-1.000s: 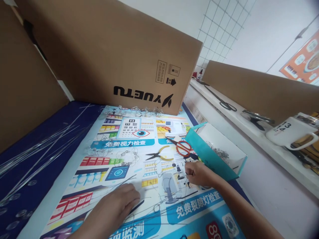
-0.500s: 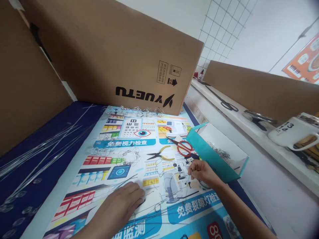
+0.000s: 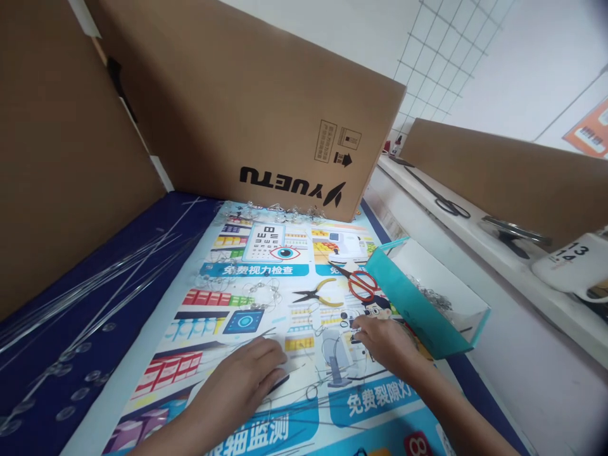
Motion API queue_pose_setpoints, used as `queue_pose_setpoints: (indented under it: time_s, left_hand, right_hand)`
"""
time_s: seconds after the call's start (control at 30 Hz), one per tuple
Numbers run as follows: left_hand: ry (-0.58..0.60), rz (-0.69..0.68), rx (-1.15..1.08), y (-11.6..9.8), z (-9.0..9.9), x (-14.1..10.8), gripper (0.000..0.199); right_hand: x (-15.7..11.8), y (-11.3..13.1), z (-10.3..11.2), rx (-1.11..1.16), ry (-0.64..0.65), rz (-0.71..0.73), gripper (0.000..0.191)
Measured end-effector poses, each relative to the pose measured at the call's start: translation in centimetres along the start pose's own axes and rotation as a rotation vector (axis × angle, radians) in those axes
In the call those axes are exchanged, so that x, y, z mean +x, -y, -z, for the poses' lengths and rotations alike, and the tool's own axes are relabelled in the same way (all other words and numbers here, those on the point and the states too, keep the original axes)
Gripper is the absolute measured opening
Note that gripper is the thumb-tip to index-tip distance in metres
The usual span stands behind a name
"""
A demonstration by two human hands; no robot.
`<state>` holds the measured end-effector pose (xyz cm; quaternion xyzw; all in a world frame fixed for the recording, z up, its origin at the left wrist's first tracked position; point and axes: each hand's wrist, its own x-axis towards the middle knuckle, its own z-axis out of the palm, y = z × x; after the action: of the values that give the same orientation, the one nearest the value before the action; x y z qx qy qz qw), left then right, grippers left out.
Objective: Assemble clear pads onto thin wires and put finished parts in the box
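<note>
At lower center, the left hand (image 3: 244,377) hides whatever lies beneath its palm, and whether the blurred fingertips of the right hand (image 3: 387,343), right of center, pinch a wire is too small to tell. The tangled pieces (image 3: 436,296) in the teal box (image 3: 418,311) at right are too fine to separate, as is the smallest print on the cardboard box (image 3: 266,114). The right edge cuts off the white mug (image 3: 570,267) and, higher up, the orange poster (image 3: 591,130); the bottom edge crops both forearms and the printed sheet (image 3: 304,373).
</note>
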<state>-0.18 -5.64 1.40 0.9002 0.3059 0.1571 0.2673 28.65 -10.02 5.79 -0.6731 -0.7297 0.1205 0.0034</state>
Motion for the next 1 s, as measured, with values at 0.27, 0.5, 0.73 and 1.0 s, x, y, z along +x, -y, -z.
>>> queue_pose_setpoints:
  time_s: [0.27,0.5,0.73,1.0]
  left_hand:
    - [-0.151,0.04,-0.184,0.8,0.9,-0.4,0.023]
    - [-0.198,0.143,-0.208,1.1,3.7,-0.6,0.017]
    - [-0.241,0.18,0.0,3.1,6.6,-1.2,0.021]
    - [-0.11,0.266,0.136,4.4,6.9,-1.4,0.023]
  right_hand:
    - [1.6,5.1,0.9,-0.358,0.028,0.258,0.012]
    - [5.2,11.1,0.8,-0.288,-0.077,0.549,0.013]
    - [8.3,13.2,0.3,-0.206,-0.127,0.582,0.016]
    - [9.7,12.2,-3.5,0.075,-0.052,0.481,0.017]
